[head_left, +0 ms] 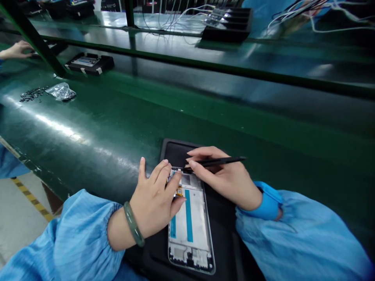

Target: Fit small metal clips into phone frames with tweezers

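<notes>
A phone's mid-frame (pixel 202 222), silvery with two blue adhesive strips, lies face up on a black tray (pixel 225 238). My left hand (pixel 155 195) rests over its upper left part, fingers spread and fingertips touching it. Beside the left index finger and thumb a small orange flex part (pixel 179 191) shows; what lies under the palm is hidden. Between the thumb and fingers of my right hand (pixel 227 179) are slim black tweezers (pixel 219 161). Their tip points left at the top edge of the phone frame, close to my left fingertips.
Small black pieces (pixel 33 93) lie beside a clear plastic bag (pixel 62 91) at the left on the green bench (pixel 123 113). Farther back is a black fixture (pixel 89 63). A co-worker's hand (pixel 19 50) reaches in at far left. A black rack (pixel 227 24) and cables stand on the shelf.
</notes>
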Demonstrator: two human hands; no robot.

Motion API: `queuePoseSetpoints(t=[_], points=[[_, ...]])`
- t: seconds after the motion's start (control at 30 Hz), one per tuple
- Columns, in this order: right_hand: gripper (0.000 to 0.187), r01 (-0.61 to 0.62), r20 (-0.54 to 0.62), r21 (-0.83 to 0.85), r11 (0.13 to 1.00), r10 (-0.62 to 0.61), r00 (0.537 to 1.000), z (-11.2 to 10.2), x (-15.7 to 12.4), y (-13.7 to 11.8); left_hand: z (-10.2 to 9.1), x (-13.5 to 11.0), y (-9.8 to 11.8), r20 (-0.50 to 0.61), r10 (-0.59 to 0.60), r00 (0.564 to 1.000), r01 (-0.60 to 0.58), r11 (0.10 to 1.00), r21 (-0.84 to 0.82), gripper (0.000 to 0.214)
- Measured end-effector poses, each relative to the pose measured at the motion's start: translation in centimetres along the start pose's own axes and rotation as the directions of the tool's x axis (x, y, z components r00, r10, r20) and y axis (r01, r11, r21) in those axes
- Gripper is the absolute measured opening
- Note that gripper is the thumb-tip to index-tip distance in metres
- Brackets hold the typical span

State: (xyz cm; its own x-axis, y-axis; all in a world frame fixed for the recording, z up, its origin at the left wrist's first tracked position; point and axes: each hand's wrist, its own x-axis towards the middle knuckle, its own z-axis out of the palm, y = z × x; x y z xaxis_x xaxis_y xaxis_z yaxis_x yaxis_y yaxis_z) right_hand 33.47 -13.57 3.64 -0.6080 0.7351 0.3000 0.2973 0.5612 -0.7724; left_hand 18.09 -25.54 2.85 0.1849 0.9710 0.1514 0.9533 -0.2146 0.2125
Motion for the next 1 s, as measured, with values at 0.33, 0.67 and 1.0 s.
queuePoseSetpoints(t=[0.33,0.67,1.0], points=[[0.014,0.068,0.025,-0.053,0.996,-0.067,0.997,0.18,0.01,-0.22,-0.01,-0.02,0.07,0.019,-0.004,1.000,0.004,1.000,-0.003,0.044],[0.010,0.039,0.011,-0.020,0.999,-0.038,0.999,0.45,0.10,-0.21,0.01,-0.13,0.11,0.010,0.001,1.000,-0.001,1.000,0.002,0.044],[0.016,0.117,0.007,-0.060,0.991,-0.117,0.993,0.90,0.26,-0.40,-0.05,0.00,0.15,0.024,0.030,0.999,-0.031,0.998,0.050,0.045]])
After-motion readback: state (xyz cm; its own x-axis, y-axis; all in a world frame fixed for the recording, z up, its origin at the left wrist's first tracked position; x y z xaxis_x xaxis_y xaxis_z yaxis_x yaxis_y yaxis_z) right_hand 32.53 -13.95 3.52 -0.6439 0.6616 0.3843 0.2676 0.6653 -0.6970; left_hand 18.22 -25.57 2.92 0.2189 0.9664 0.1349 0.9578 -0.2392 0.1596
